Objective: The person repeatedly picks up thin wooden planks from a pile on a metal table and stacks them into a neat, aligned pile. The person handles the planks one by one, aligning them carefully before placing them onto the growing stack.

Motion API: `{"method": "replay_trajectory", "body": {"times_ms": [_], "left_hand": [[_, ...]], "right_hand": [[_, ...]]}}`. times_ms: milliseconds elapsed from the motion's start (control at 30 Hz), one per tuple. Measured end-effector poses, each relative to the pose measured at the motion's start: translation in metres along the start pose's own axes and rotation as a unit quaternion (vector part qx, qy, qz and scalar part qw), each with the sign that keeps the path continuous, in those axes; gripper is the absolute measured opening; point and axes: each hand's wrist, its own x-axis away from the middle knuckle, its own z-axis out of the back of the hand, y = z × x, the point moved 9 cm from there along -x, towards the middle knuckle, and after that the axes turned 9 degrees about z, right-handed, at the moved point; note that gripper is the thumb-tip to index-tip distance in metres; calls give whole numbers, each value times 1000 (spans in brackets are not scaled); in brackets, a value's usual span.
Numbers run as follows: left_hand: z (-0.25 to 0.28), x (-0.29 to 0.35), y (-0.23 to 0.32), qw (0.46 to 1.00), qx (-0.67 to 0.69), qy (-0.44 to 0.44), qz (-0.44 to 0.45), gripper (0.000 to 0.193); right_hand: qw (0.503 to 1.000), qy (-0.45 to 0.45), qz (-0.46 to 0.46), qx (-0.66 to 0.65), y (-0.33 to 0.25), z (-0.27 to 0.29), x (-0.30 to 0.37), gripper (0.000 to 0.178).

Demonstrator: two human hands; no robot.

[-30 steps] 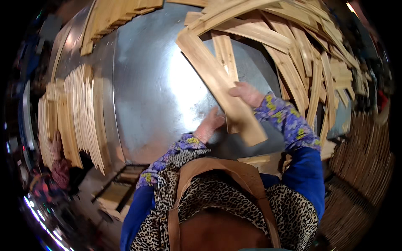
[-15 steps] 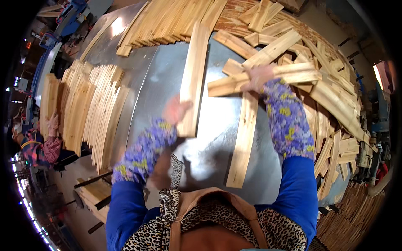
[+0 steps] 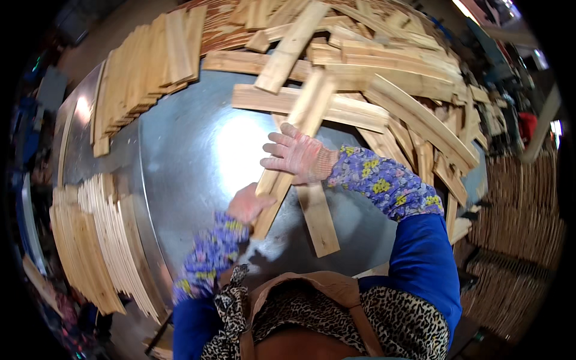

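My left hand [image 3: 249, 204], gloved, grips the near end of a wooden board [image 3: 312, 105], its thumb across the top. The board lies slanted, its far end over the loose pile. A lengthwise line runs along it; I cannot tell if it is one board or two. My right hand [image 3: 300, 156], gloved too, lies over the middle of this board with its fingers spread. Beneath it, another board [image 3: 319, 225] points toward me on the metal table [image 3: 186, 174]. A crosswise board [image 3: 252, 97] passes behind the slanted one.
Loose boards [image 3: 414, 78] are heaped on the right and at the back. A neat row of boards [image 3: 144, 66] lies at the far left, and upright boards [image 3: 99, 240] stand packed at the near left. Stacked strips [image 3: 516, 210] rise beyond the right edge.
The view has turned right. My left hand has let go of its earlier board and now holds the one my right hand had, which has swung from crosswise to slanted. My right hand's fingers have spread.
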Motion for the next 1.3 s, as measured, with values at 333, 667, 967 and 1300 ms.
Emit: {"method": "replay_trajectory", "body": {"times_ms": [333,667,967,1300], "left_hand": [[-50,34,-163,879,442,173,-49,55],[-110,24,-69,555,785,-238,-137,86],[-89,22,-119,654,739,-162,16,88],[-59,38,-174,639,734,-229,-24,101]], "right_hand": [[856,-149,-495,6,120,0,203,76],[901,-83,-324,-276,9,-99,-16,44],[280,484,-578,-594,274,-164,-32,23],[674,302,-446,-506,18,-183,57,28]]}}
